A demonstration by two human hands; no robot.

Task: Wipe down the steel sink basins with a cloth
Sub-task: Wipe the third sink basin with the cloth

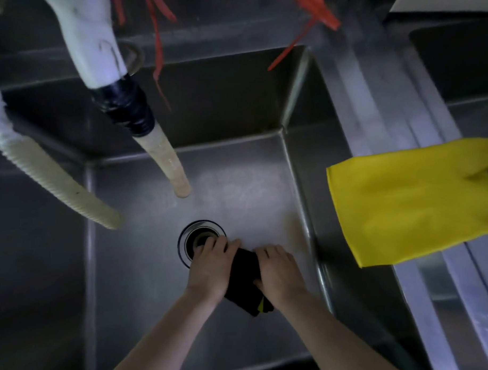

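two hands, left (211,269) and right (279,275), grip one black cloth (244,279) in one basin (146,271).

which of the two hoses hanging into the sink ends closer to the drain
The smooth hose with the black collar, hanging mid-basin; its tip ends just above the drain. The ribbed hose ends farther left.

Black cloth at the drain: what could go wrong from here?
1. The left hand overlaps the open drain; the black cloth could slip in.
2. The pale hose hangs over the basin floor and may block upward strokes.
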